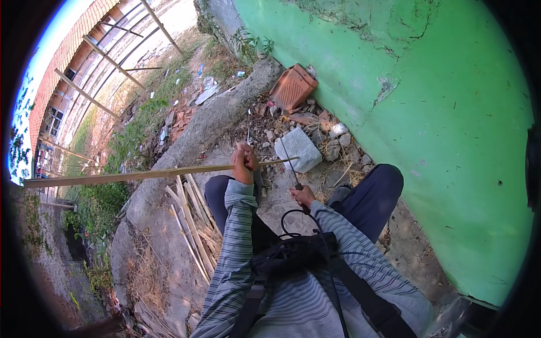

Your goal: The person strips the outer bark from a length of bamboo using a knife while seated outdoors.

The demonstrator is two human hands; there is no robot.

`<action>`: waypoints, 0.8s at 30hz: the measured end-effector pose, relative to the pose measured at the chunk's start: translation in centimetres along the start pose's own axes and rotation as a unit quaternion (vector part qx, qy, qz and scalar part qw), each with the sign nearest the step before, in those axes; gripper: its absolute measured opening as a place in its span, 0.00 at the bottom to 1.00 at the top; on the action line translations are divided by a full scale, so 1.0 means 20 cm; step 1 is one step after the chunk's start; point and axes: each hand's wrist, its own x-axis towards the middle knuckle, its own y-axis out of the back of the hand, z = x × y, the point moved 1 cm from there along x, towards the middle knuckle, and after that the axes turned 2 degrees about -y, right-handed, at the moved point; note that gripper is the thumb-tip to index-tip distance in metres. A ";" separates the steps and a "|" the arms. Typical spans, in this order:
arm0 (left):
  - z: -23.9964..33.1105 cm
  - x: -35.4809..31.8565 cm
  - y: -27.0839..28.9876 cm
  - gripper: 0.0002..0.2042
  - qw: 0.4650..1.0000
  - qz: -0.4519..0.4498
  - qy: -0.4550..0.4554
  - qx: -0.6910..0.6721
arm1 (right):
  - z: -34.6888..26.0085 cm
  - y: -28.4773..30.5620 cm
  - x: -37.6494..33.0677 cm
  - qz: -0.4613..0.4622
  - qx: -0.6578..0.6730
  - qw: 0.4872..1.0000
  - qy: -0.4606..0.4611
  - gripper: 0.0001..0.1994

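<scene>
My left hand (244,161) is closed around a long, pale bamboo strip (135,175), which reaches far out to the left. Its thin right end lies over a whitish stone block (301,145). In my right hand (304,196) is the handle of a long, narrow knife (294,176), its blade pointing up and slightly left. The blade crosses the strip near its right end, in front of the block; whether they touch I cannot tell. Several split bamboo strips (194,225) lie on the ground beside my left knee.
A green wall (417,124) rises close on the right. An orange roof tile (293,88) rests among rubble at its foot. A low concrete ridge (163,163) runs along the left, with weeds and litter beyond. A black cable (332,276) hangs down my front.
</scene>
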 end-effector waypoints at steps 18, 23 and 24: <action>-0.01 0.05 -0.16 0.24 0.998 0.025 0.025 -0.045 | 0.40 0.26 0.28 0.132 -0.091 0.982 -0.100 0.08; 0.01 0.00 0.01 0.23 0.998 0.042 0.021 -0.030 | 0.06 -0.05 0.07 -0.048 0.053 0.997 -0.005 0.09; 0.00 0.00 -0.01 0.23 0.998 0.040 0.024 -0.033 | 0.01 -0.04 0.07 -0.074 0.053 0.996 -0.005 0.09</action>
